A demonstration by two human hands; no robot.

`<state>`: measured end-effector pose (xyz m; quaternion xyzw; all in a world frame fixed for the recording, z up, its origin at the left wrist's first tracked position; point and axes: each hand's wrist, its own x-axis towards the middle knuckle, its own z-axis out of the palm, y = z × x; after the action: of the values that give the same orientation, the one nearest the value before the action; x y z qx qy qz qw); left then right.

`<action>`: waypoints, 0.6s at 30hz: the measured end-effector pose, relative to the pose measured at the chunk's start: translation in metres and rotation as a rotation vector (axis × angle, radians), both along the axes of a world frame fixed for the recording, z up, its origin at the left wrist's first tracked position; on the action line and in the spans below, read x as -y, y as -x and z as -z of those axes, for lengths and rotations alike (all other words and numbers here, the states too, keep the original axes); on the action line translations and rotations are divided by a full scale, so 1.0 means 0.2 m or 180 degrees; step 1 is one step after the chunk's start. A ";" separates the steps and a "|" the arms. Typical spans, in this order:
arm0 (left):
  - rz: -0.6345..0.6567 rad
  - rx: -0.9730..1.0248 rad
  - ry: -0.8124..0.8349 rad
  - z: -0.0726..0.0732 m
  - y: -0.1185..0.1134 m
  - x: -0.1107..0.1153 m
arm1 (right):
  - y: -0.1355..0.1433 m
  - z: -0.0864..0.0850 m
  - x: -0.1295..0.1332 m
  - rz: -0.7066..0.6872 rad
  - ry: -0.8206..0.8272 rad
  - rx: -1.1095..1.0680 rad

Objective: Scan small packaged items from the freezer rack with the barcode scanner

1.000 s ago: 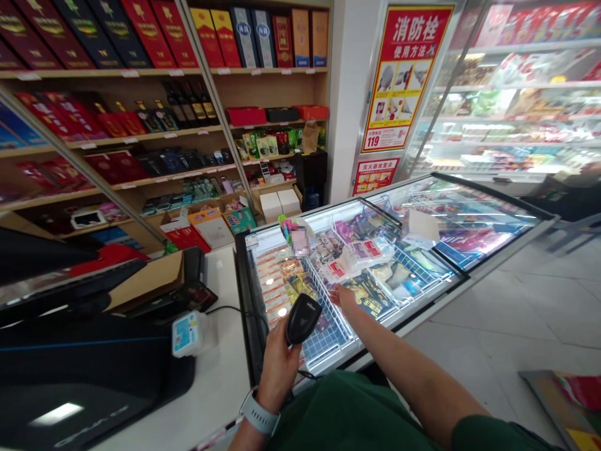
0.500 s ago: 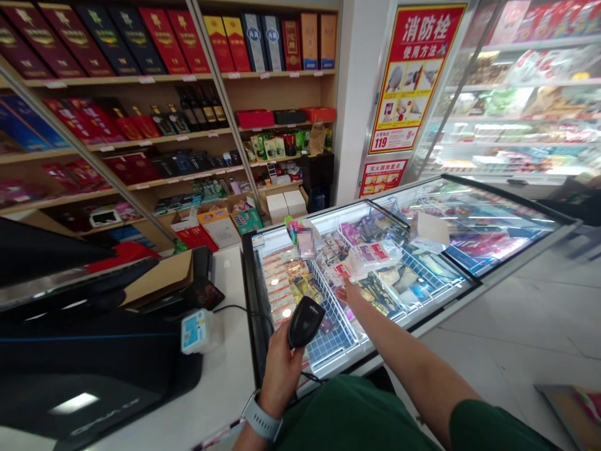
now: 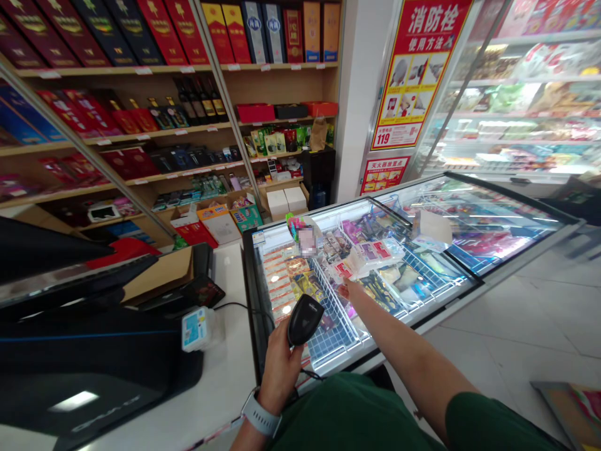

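Note:
My left hand (image 3: 280, 354), with a watch on the wrist, is wrapped round a black barcode scanner (image 3: 305, 319). The scanner's head points forward over the freezer glass. My right hand (image 3: 346, 289) reaches across the chest freezer (image 3: 323, 363). Its fingers are closed at the near edge of a clear plastic pack with a red and white label (image 3: 344, 269); the fingertips are small and partly hidden. Touching that pack on its far right lies another clear pack with purple and red labels (image 3: 378, 250). A colourful package (image 3: 295, 227) rests on the glass farther left.
An open carton (image 3: 431, 230) sits on the freezer's glass. On the left, the counter (image 3: 230, 369) bears a black checkout machine (image 3: 94, 369) and a small plastic box with a blue label (image 3: 195, 329). A cable (image 3: 241, 307) crosses to the freezer. Shelves of boxes stand behind.
The view has shifted slightly. Both hands keep nearly the same places, the left still holding the scanner and the right still at the red-labelled pack.

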<state>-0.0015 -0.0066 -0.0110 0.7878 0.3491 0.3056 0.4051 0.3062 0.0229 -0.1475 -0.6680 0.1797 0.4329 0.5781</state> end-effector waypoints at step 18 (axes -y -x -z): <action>0.0089 0.0007 0.0005 -0.01 -0.03 0.00 | 0.11 -0.04 0.26 0.0147 -0.0765 0.0566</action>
<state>0.0037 -0.0068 -0.0091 0.7919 0.3379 0.3005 0.4104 0.2850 -0.0283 -0.1398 -0.6253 0.0900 0.3770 0.6773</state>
